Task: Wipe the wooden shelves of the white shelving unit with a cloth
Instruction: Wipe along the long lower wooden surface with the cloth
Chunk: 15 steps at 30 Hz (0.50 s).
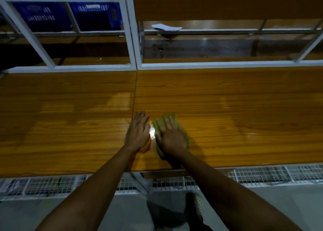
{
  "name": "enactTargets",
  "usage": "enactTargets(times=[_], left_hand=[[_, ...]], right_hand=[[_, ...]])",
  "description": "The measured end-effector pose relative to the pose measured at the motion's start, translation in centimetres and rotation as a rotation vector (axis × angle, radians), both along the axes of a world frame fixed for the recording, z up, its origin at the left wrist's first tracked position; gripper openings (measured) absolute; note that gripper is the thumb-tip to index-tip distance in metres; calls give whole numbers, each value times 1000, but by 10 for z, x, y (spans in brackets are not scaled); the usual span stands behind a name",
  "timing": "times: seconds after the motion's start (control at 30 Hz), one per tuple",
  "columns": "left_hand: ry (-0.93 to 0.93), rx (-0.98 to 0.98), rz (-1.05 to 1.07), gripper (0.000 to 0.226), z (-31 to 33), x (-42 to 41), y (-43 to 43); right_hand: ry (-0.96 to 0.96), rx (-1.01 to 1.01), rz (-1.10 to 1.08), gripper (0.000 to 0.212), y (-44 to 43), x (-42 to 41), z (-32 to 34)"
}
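A wide wooden shelf of the white-framed shelving unit fills the middle of the head view. A green cloth lies flat on it just right of the seam between two boards. My right hand presses down on the cloth, fingers spread over it. My left hand rests flat on the bare wood right beside it, fingers together, holding nothing. A bright glare spot sits between the two hands.
Two blue crates stand behind the white frame at the upper left. A white paper lies on the rear shelf. White wire mesh runs below the shelf's front edge. My foot in a pale shoe stands on the grey floor.
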State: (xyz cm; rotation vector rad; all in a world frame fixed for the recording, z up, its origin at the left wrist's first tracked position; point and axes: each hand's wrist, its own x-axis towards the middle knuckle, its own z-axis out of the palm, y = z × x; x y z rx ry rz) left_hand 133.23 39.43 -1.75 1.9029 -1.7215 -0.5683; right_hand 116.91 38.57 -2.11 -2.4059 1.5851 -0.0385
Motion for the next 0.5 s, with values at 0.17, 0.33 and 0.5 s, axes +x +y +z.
enactTargets(times=[0.17,0.33,0.5], left_hand=[[-162,17,-56,63,-3,0,-4],[-313,45,-81,65,-6,1,-19],[-274,80,-67,67,-4,1,-53]], right_hand=[[4,-39,233,72,2,-64,-2],[76,-88,-66,89,-33,-127,-2],[-2,-23,-181,84,-73,-90,3]])
